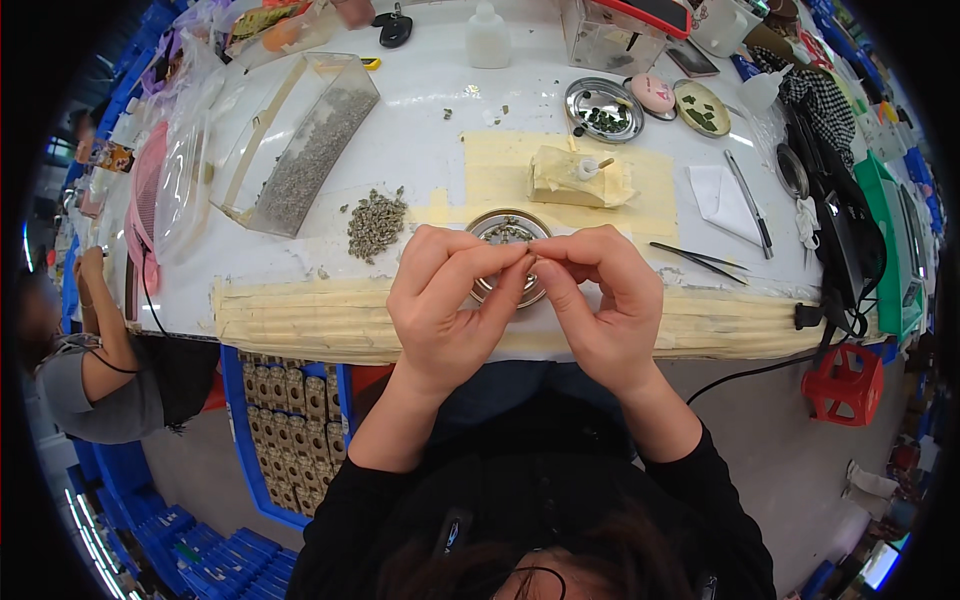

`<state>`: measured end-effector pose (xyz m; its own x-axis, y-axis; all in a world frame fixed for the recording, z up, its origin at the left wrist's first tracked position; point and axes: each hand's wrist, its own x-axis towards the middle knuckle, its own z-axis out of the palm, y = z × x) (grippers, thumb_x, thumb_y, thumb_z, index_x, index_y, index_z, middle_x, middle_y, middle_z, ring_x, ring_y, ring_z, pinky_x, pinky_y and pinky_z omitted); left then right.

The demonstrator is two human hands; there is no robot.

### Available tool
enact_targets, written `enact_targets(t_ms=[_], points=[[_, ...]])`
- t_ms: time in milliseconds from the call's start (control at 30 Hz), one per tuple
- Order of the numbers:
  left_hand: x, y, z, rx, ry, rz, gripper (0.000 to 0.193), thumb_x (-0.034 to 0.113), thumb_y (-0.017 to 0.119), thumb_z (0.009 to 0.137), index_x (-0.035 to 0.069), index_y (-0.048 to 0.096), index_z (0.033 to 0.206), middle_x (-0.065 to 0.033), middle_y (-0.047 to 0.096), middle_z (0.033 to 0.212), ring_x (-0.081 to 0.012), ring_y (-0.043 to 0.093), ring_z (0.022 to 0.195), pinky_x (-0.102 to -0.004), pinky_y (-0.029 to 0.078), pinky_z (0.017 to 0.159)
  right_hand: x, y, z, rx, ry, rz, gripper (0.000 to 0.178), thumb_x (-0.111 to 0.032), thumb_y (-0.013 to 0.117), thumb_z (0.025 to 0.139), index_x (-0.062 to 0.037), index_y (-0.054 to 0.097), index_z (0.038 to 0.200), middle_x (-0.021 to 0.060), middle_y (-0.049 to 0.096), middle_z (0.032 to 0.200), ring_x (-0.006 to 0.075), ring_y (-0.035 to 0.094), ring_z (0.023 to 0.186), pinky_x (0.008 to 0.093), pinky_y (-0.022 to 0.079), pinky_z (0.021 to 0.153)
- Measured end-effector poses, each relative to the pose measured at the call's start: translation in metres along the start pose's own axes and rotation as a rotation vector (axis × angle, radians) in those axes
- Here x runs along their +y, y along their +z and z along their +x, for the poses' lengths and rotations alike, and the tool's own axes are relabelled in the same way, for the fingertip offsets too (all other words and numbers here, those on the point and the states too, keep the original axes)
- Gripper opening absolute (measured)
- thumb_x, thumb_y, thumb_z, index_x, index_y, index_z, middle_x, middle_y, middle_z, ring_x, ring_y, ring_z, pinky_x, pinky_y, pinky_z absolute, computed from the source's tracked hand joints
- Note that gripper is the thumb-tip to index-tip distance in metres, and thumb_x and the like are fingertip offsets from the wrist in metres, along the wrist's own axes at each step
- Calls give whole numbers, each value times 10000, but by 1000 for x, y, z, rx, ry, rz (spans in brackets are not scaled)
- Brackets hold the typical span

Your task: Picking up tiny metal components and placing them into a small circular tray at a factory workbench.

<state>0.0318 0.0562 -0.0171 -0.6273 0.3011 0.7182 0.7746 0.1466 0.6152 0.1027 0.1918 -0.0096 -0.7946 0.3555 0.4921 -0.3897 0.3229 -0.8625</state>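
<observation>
Both your hands meet just above the table near the middle of its close edge. The thumb and forefinger of your left hand point(447, 308) and those of your right hand point(607, 305) are closed together at the tips on a tiny piece point(530, 260), the remaining fingers curled in. It looks brownish and is mostly hidden by your fingertips, so you cannot make out its shape. It sits over the round tin point(507, 211), which holds small greenish and pale bits.

Short of the table, a blue crate point(240, 420) of brownish pieces with round openings stands on your left, and a red plastic stool point(843, 385) on the right. Yellowish tape point(300, 318) covers the near edge of the white table point(425, 120). Farther in, a loose grey-green pile point(376, 224) lies left of the tin; dark tweezers point(698, 261) lie to its right. Behind the tin is a tape-wrapped block point(575, 180), with a white cloth point(722, 203) and a slim dark tool point(750, 205) farther right.

Beyond, a clear box point(266, 130) of grey bits lies tilted on the left, and a steel dish point(597, 92) of dark green pieces is on the right. A white bottle point(488, 38) and a black key point(395, 30) are at the far side. Off to the left, another person point(105, 390) sits in a grey top.
</observation>
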Motion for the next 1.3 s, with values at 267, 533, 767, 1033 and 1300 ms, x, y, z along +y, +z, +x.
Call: enact_targets(t_ms=[267,533,767,1033,1300], points=[[0,0,0,5,-3,-4,198,-20,791,696,52,721,867,-41,599,763,-183,547,678,-289,423,588,0,-1,-1,-3,22,-9,143,7,693,851,10,708,993,89,669,833,123,636,687,232,505,604],[1,-4,2,-23,62,-51,238,-33,793,687,53,731,900,-27,602,765,-176,550,676,-282,420,582,0,-4,-4,-93,212,192,123,-34,656,901,25,692,1002,77,665,841,120,647,724,230,518,654],[1,-2,4,-48,157,-72,268,-40,797,672,53,733,914,-22,597,759,-166,544,667,-278,409,568,-1,-9,-2,-163,388,450,133,-70,632,939,36,643,1017,51,660,863,88,639,766,227,524,675],[2,0,2,-25,84,-14,243,-30,804,664,48,723,879,-33,608,766,-182,545,672,-282,413,570,1,-7,-4,-85,288,277,107,-64,646,926,29,633,976,49,662,873,86,639,757,211,513,670],[2,-3,2,-72,96,-55,231,-53,788,693,15,726,906,-42,615,781,-162,551,702,-269,414,620,-3,-7,-2,-93,390,350,94,-71,612,949,23,623,946,25,647,811,61,601,710,204,493,635]])
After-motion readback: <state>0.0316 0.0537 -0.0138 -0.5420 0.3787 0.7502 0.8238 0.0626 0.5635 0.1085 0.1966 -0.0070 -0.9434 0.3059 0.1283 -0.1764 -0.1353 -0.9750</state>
